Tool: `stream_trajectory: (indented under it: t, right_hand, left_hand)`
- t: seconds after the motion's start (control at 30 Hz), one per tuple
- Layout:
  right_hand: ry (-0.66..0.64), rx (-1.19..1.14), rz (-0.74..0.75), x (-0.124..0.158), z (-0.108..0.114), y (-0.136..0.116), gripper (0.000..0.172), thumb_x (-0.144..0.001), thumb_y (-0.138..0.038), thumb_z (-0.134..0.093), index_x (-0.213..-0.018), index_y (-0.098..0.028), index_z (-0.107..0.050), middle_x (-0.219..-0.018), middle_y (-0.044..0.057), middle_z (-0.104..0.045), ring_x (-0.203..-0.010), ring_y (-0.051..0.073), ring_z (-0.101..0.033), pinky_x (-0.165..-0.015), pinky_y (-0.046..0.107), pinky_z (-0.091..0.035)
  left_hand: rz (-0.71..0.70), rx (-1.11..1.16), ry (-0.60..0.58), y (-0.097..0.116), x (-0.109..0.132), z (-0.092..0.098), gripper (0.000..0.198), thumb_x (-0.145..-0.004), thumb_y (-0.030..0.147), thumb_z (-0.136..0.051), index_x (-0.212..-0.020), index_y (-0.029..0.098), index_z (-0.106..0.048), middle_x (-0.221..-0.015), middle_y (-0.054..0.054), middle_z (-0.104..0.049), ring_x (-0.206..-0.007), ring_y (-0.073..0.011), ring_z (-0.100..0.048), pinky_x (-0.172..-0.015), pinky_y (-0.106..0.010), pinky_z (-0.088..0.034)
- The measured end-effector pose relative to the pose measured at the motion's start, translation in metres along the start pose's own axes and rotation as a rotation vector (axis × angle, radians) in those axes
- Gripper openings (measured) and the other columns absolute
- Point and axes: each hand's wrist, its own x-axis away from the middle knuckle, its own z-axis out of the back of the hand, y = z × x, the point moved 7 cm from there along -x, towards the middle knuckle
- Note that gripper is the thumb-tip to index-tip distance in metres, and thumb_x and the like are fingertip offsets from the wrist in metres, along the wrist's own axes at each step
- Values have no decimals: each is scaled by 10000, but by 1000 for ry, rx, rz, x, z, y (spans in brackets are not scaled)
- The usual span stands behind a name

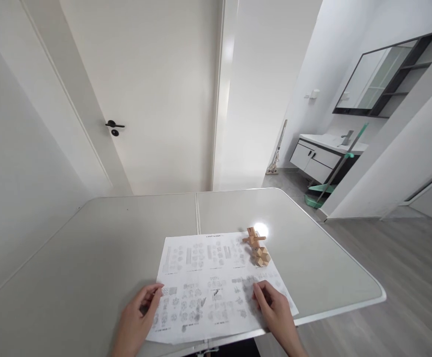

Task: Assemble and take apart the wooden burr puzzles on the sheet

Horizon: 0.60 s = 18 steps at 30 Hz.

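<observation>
Left hand [136,320]: lower left of centre, palm down, fingers loosely spread and a little curled. The fingertips rest on the near left corner of the paper. It grips nothing.
Right hand [275,312]: lower right of centre, also palm down and relaxed, fingers slightly bent and close together. Its tips lie on the paper's right part, and nothing is pinched.
Printed sheet [216,277]: thin white paper lying flat between and under both hands, low in the middle of the frame. It is covered in rows of small grey diagrams, too fine to read. Its near edge reaches the table's front rim.
Wooden puzzle [257,246]: pale, bare wood with notched blocky bars stacked into a small uneven cluster. It stands on the sheet's upper right corner, well apart from the right hand.
Table [89,248]: smooth, matt grey-beige top with rounded corners and a white rim. A straight seam runs down its middle, and a bright spot of glare sits just beside the puzzle.
Door [152,89]: plain white, flat panel, upper centre of the frame.
Door handle [114,126]: small, black, lever-shaped, upper left.
Vanity [323,156]: white cabinet with a basin, at the right.
Mirror [379,79]: dark-framed, above the vanity.
Floor [405,267]: grey wood-grain planks, lower right.
</observation>
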Motion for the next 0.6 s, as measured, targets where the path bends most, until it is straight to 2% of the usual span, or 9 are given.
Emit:
stream_trajectory:
  t: [0.33,0.6]
  right_hand:
    - [89,9,23,-1,-4,3,603,-933,-752,-422,-664,-230,-559,-518,-11,-520,-493,183,-488,-516,274,-393]
    - [7,13,21,-2,-1,-3,579,-935,-738,-452,-683,-231,-570,-510,-16,-522,-494,191,-511,-533,281,-412]
  left_hand:
    - [-43,12,3,-7,-1,-3,449,-883,632,-548,-949,237,-752,-841,-46,-786,-714,-220,-731,-664,-286,-595]
    - [-90,7,-24,-6,1,-5,463,-909,633,-525,-961,231,-748,-815,-50,-763,-689,-210,-705,-624,-271,-573]
